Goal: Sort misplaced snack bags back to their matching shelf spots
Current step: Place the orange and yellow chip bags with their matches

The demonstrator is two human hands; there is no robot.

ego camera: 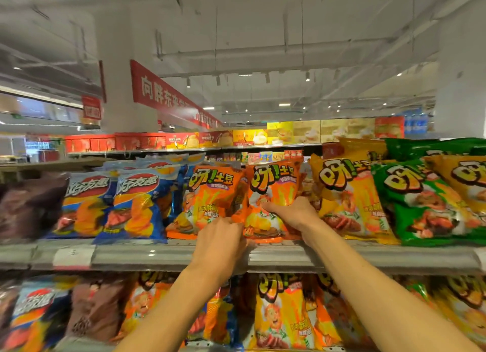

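An orange snack bag [273,186] stands upright on the top shelf [163,257], in the middle of the row. My right hand [294,212] holds it by its lower right side, thumb across the front. My left hand [223,241] grips the same bag at its lower left corner, by the shelf's front lip. A second orange bag [210,194] of the same kind stands just to its left, touching it.
Blue snack bags [131,202] stand to the left, a dark brown bag [29,207] at the far left. Yellow bags [349,196] and green bags [426,207] fill the right. The lower shelf holds several mixed bags [281,315]. A white price tag [73,257] hangs on the rail.
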